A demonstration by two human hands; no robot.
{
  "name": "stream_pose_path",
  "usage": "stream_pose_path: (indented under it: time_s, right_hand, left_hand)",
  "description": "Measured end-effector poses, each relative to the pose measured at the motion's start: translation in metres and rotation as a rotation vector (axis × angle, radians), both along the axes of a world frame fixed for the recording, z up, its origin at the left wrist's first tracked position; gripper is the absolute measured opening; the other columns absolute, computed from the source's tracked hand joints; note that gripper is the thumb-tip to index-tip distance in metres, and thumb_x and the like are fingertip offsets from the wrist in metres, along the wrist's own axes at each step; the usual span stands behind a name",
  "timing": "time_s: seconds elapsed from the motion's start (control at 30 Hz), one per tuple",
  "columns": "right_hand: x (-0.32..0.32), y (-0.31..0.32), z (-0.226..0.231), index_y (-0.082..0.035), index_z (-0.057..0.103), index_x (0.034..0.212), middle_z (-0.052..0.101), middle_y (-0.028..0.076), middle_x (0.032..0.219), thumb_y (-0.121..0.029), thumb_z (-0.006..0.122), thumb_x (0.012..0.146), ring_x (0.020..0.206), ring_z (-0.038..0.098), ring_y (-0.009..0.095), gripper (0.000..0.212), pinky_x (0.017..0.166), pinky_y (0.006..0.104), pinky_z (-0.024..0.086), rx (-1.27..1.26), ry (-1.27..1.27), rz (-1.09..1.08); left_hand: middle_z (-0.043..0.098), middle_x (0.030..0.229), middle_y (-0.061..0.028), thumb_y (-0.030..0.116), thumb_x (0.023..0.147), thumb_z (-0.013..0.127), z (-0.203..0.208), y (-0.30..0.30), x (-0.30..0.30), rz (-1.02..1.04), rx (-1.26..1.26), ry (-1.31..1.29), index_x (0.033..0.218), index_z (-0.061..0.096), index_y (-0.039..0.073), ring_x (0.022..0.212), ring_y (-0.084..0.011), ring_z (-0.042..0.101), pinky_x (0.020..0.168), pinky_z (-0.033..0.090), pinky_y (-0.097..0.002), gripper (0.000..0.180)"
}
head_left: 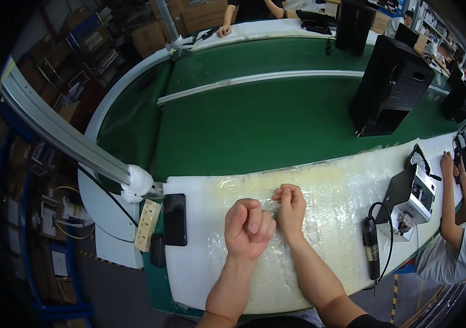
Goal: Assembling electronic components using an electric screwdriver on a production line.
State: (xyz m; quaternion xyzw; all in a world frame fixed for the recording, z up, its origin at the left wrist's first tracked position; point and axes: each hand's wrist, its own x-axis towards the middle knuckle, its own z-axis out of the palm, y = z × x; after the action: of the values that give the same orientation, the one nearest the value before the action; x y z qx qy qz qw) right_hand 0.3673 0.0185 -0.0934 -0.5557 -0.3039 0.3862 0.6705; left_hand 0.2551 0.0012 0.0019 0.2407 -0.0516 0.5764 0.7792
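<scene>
My left hand (249,229) is held over the padded work surface (211,273) with its fingers curled in; whatever they may hold is hidden. Close beside it on the right is my right hand (291,212), its thumb and fingertips pinched together. A faint thin line shows by those fingertips, too fine to name. The two hands do not appear to touch. White foam and clear, wrinkled plastic film cover the surface below them. Left of my hands lies a black smartphone (175,220).
A power strip (147,225) runs along the left edge, beside a metal post (69,123). On the right are a corded black electric screwdriver (371,249) and a white-and-black device (413,197). A black speaker cabinet (389,90) stands on the green conveyor (255,120). A co-worker (462,240) sits at right.
</scene>
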Motion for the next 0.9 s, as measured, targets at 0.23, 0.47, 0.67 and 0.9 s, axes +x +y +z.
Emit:
stream_pose_path:
  time_s: [0.23,0.47,0.67,0.9]
  right_hand:
    - [-0.002,0.0,-0.001,0.004,0.06,0.105,0.067,0.01,0.088,-0.011,0.05,0.103,0.076,0.064,0.013,0.018,0.07,0.0256,0.052,0.0,-0.004,-0.003]
    - [0.0,0.001,-0.002,0.003,0.061,0.105,0.068,0.01,0.088,-0.012,0.05,0.103,0.075,0.065,0.014,0.019,0.071,0.0264,0.052,-0.011,-0.003,-0.029]
    - [0.002,-0.001,-0.01,0.0,0.062,0.104,0.068,0.008,0.087,-0.017,0.049,0.104,0.081,0.065,0.014,0.021,0.075,0.0298,0.053,-0.111,-0.218,0.012]
    - [0.0,0.001,0.002,0.002,0.06,0.111,0.069,0.011,0.091,-0.016,0.051,0.103,0.082,0.068,0.015,0.022,0.075,0.0278,0.053,-0.08,-0.107,0.045]
  left_hand:
    - [0.048,0.072,-0.0003,0.026,0.108,0.039,-0.001,0.0,-0.001,0.007,-0.004,0.002,0.119,0.061,0.006,0.05,-0.0122,0.04,0.047,0.034,-0.0283,0.032]
    - [0.048,0.072,-0.0019,0.028,0.108,0.038,-0.001,0.0,0.0,-0.005,-0.032,-0.015,0.113,0.06,0.006,0.051,-0.0134,0.04,0.047,0.033,-0.0307,0.032]
    - [0.044,0.063,-0.0041,0.035,0.106,0.036,0.06,-0.033,-0.015,0.009,0.478,0.0,0.096,0.053,0.008,0.043,-0.0147,0.034,0.042,0.027,-0.032,0.033]
    - [0.051,0.054,-0.0012,0.045,0.104,0.044,0.099,-0.071,-0.003,0.374,0.755,-0.375,0.121,0.056,0.015,0.038,-0.0043,0.032,0.039,0.018,-0.0246,0.037]
